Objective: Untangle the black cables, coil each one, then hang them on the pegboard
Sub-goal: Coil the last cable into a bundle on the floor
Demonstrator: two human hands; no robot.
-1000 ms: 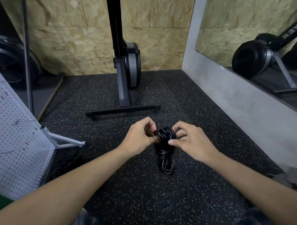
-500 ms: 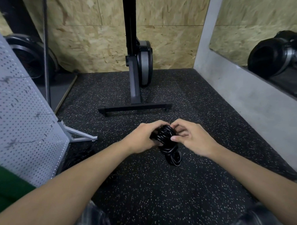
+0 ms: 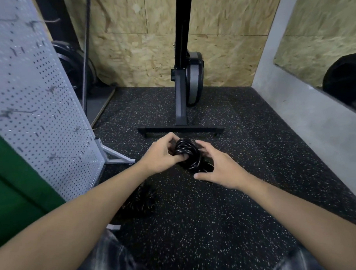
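Black cable, coiled, in left hand

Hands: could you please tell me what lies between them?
A cable coil, gripped by the left hand, with the right hand close on its other side; the head view shows this.

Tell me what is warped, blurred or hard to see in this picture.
Head view: the wide lens tilts the pegboard and walls outward; hooks and trousers are smeared; light glints on the cable coil; the cable heap under the left forearm nearly vanishes against the dark floor.
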